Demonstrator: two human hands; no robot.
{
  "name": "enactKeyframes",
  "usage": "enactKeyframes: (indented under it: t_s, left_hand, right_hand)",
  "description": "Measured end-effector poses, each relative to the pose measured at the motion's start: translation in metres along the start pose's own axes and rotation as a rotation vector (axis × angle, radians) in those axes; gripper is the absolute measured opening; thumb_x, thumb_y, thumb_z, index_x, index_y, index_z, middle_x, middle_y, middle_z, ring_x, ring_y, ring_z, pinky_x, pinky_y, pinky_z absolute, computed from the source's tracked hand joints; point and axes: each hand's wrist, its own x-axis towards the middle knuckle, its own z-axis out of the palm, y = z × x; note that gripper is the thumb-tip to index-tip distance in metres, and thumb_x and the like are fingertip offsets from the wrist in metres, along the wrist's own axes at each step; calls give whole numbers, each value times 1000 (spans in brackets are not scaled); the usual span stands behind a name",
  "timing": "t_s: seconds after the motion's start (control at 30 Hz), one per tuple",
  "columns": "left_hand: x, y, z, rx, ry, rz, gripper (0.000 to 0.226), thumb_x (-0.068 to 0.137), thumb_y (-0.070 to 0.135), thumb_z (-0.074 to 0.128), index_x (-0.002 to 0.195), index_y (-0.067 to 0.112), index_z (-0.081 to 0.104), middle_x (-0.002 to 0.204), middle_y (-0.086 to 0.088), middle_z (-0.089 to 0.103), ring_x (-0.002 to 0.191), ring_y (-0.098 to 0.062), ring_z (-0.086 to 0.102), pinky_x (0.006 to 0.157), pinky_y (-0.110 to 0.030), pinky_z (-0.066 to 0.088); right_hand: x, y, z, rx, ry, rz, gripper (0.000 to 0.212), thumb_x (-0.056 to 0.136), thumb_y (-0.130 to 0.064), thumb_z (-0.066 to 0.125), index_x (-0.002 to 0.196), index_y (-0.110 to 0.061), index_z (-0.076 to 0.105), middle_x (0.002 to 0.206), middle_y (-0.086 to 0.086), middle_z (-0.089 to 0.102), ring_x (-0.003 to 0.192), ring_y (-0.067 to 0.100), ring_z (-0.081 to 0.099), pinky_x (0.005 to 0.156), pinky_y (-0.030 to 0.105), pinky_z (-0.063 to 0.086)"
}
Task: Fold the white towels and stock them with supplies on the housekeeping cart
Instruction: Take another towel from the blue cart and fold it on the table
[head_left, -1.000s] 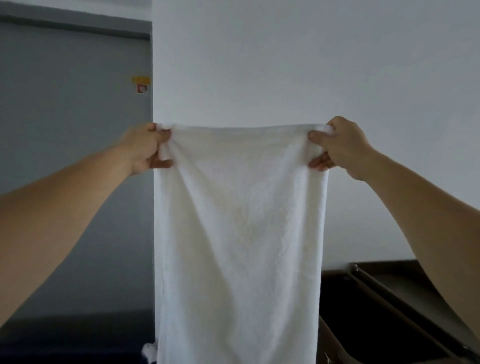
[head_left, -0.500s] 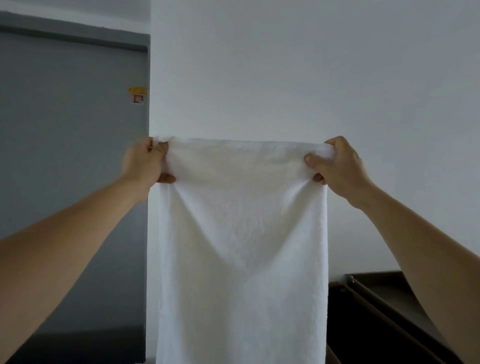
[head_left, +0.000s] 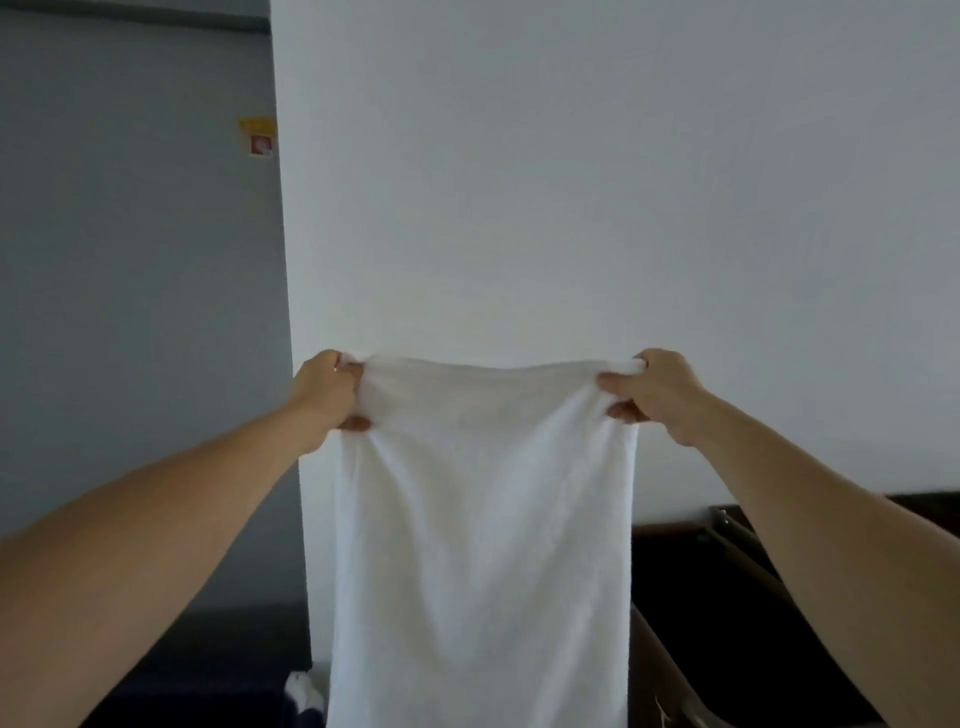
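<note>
- Low on the right stands a dark cart (head_left: 727, 597) with sloping brown rails and a small metal fitting at its top corner. Its inside is too dark to tell what it holds.
- At the lower left lies a dark blue surface (head_left: 208, 675). A small crumpled white cloth (head_left: 304, 693) sits on it, just beside the hanging towel's left edge.
- The left hand (head_left: 327, 395) is closed round the top left corner of the white towel (head_left: 483, 545). Its knuckles face the camera, and one fingertip (head_left: 358, 423) shows below the bunched fabric.
- The right hand (head_left: 660, 392) pinches the top right corner. The thumb (head_left: 610, 383) lies on the near face of the cloth, and a curled finger shows just beneath it.
- Both arms are stretched forward and apart, with the hands at about the same height.
- The towel's top edge runs between the two hands and sags slightly in the middle.
- From that edge the towel hangs straight down as a long panel with soft vertical folds. It leaves the bottom of the view, so its lower end is out of sight.
- The towel hangs in front of a plain white wall (head_left: 571, 182), and its right edge overlaps the cart's left side.
- To the left of the wall is a grey door (head_left: 130, 312) with a yellow and red sticker (head_left: 258, 136) near its right edge.
</note>
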Motion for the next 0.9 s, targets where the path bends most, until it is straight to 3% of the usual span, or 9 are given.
enactKeyframes:
  t_s: [0.07, 0.2, 0.33, 0.4, 0.53, 0.7, 0.8, 0.9]
  left_hand:
    - [9, 30, 10, -19, 100, 131, 22, 103, 24, 50, 81, 24, 47, 111, -14, 52, 96, -33, 59, 66, -49, 59]
    - [21, 111, 6, -88, 239, 406, 21, 103, 28, 49, 82, 28, 46, 94, 2, 50, 94, -23, 62, 72, -46, 61]
    - [10, 141, -13, -116, 230, 504, 19, 104, 31, 49, 85, 28, 48, 91, 8, 48, 88, -7, 60, 72, -41, 62]
    - [-4, 137, -27, -100, 233, 499, 18, 103, 31, 50, 92, 18, 53, 90, 10, 48, 87, -8, 60, 71, -41, 62]
    - [-46, 120, -55, -127, 161, 458, 21, 103, 30, 52, 111, 10, 54, 93, 7, 49, 93, -18, 61, 63, -34, 62]
    - [-131, 85, -103, -148, -62, 298, 14, 103, 19, 52, 91, 17, 58, 93, 0, 54, 83, -20, 61, 55, -34, 61]
    - [-187, 53, -136, -123, -243, 86, 9, 101, 17, 55, 94, 15, 60, 97, -4, 61, 84, -23, 66, 56, -37, 60]
    - [-236, 1, -160, -7, -403, -136, 11, 99, 13, 56, 105, 6, 62, 102, -14, 65, 89, -28, 67, 65, -39, 63]
  right_hand:
    - [14, -17, -4, 153, 96, -72, 25, 84, -9, 78, 97, -3, 58, 94, 13, 62, 72, 28, 67, 78, 48, 61]
    - [32, -75, -33, 255, 315, -355, 29, 85, -11, 77, 80, -22, 51, 88, 0, 59, 80, 22, 66, 69, 37, 62]
    - [19, -100, -50, 271, 363, -477, 29, 86, -14, 76, 79, -25, 50, 84, -6, 60, 67, 8, 66, 67, 33, 62]
    - [2, -99, -51, 247, 349, -493, 28, 86, -14, 76, 80, -25, 51, 81, -7, 60, 60, 5, 65, 66, 32, 62]
    - [-44, -92, -54, 189, 321, -460, 25, 83, -21, 79, 81, -25, 54, 83, -4, 65, 61, 14, 71, 67, 37, 63]
    - [-122, -62, -54, 91, 254, -373, 25, 81, -24, 82, 83, -21, 58, 81, 1, 69, 59, 18, 73, 71, 46, 63]
    - [-168, -35, -52, 65, 88, -260, 24, 80, -19, 84, 87, -15, 62, 84, 8, 71, 65, 26, 74, 73, 44, 63]
    - [-207, 7, -45, -50, -187, -82, 24, 78, -13, 83, 93, -7, 64, 90, 16, 73, 72, 33, 75, 74, 43, 62]
